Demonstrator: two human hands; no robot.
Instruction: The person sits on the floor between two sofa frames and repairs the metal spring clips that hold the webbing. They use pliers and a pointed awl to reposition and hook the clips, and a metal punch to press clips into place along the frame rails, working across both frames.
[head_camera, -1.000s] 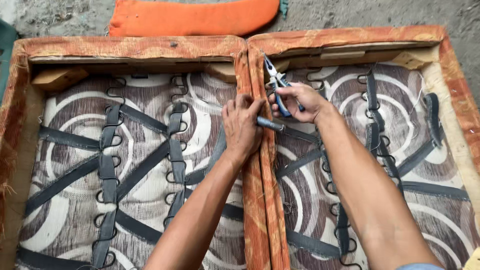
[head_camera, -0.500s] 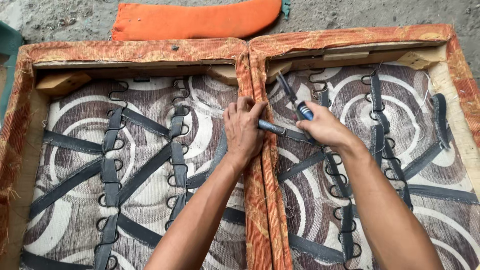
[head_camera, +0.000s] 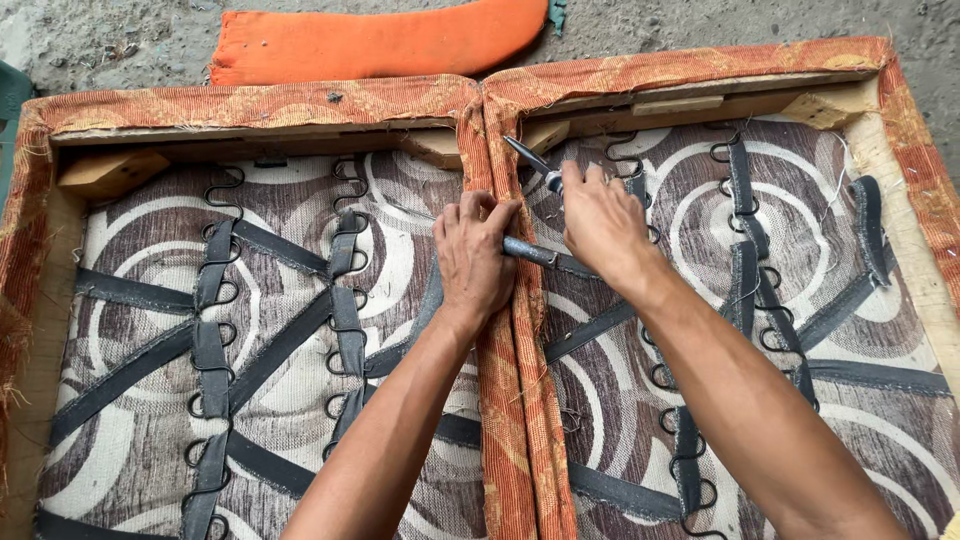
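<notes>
Two upturned seat frames lie side by side on the ground, left frame (head_camera: 60, 250) and right frame (head_camera: 900, 110), their inner edges touching along a centre seam (head_camera: 515, 400). A cushion (head_camera: 380, 40) lies behind them. Webbing straps (head_camera: 210, 340) and zigzag springs (head_camera: 222, 190) cross inside each frame. Left hand (head_camera: 475, 262) rests on the seam; right hand (head_camera: 600, 222) just right of it, over the right frame, with pliers (head_camera: 530, 160) behind.

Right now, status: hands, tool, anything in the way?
Left hand gripping the grey rod at the orange centre seam. Right hand closed on pliers, tips up. Nothing blocks either hand.
</notes>
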